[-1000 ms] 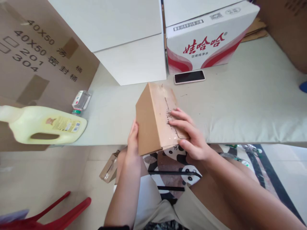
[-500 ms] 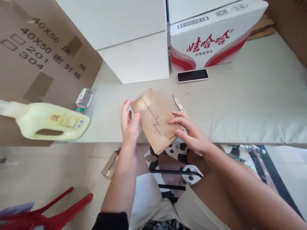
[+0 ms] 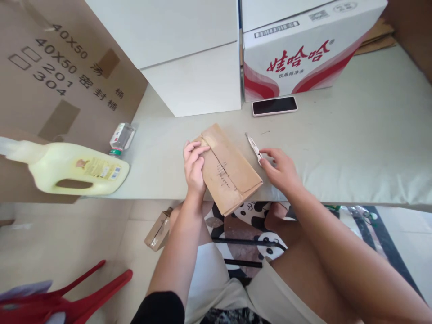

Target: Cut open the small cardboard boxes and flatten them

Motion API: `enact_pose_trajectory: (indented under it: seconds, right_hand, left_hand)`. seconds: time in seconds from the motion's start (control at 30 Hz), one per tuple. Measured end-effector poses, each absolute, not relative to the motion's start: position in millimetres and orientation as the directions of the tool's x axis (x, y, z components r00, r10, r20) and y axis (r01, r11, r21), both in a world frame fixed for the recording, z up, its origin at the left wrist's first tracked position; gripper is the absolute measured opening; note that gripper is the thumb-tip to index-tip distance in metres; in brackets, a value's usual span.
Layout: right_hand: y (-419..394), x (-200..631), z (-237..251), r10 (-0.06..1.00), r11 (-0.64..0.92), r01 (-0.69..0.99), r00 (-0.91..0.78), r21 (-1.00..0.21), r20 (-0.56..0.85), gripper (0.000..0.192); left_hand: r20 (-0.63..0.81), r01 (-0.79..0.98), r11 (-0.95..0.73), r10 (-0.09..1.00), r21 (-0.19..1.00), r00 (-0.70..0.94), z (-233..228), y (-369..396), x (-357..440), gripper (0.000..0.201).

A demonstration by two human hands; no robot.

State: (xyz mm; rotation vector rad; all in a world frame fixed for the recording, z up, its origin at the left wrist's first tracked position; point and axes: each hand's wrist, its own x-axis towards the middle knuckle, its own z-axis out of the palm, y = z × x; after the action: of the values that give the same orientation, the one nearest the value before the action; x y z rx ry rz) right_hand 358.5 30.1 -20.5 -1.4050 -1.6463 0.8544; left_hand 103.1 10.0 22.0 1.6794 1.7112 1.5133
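Observation:
A small brown cardboard box (image 3: 232,168) lies slanted at the front edge of the pale covered surface, a seam and dark writing on its top. My left hand (image 3: 195,166) grips its left side, fingers curled over the top edge. To the right of the box is a slim white utility knife (image 3: 252,145), its tip pointing away from me. My right hand (image 3: 279,168) pinches the knife's near end between thumb and fingers and is apart from the box.
Behind stand a white box (image 3: 205,81) and a red-and-white water carton (image 3: 286,67), with a phone (image 3: 275,106) before it. At left are a yellow jug (image 3: 81,168), a small clear bottle (image 3: 121,137) and a large carton (image 3: 67,90). Another small box (image 3: 158,231) lies below.
My right hand has left the box and moved right to take hold of the utility knife. My left hand, open beside the box before, has closed on its left edge.

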Motion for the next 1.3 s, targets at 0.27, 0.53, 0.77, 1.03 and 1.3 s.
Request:
enact_pose_trajectory:
  seconds: [0.27, 0.53, 0.77, 1.03, 1.3]
  right_hand:
    - [33.7, 356.5, -34.4, 0.964, 0.257, 0.748, -0.238, -0.611, 0.115, 0.032]
    - [44.4, 354.8, -18.0, 0.985, 0.143, 0.772, -0.171, -0.620, 0.014, 0.016]
    - [52.3, 366.9, 3.8, 0.993, 0.017, 0.583, -0.104, -0.812, -0.054, 0.016]
    - [23.6, 377.3, 48.0, 0.954, 0.141, 0.038, 0.262, -0.989, 0.146, 0.013]
    - [-12.9, 367.2, 74.7, 0.848, 0.437, 0.415, 0.106, -0.798, 0.519, 0.013]
  left_hand:
    - [0.439, 0.537, -0.254, 0.862, 0.805, -0.251, 20.9, 8.6, 102.8, 0.035]
    - [0.449, 0.534, -0.259, 0.854, 0.805, -0.263, 18.5, 10.8, 102.2, 0.033]
    - [0.478, 0.531, -0.286, 0.836, 0.798, -0.268, 15.4, 9.7, 107.7, 0.030]
    - [0.562, 0.626, -0.342, 0.805, 0.700, -0.188, 11.0, 8.5, 135.8, 0.044]
    - [0.531, 0.616, -0.331, 0.830, 0.715, -0.170, 3.6, -2.7, 171.3, 0.050]
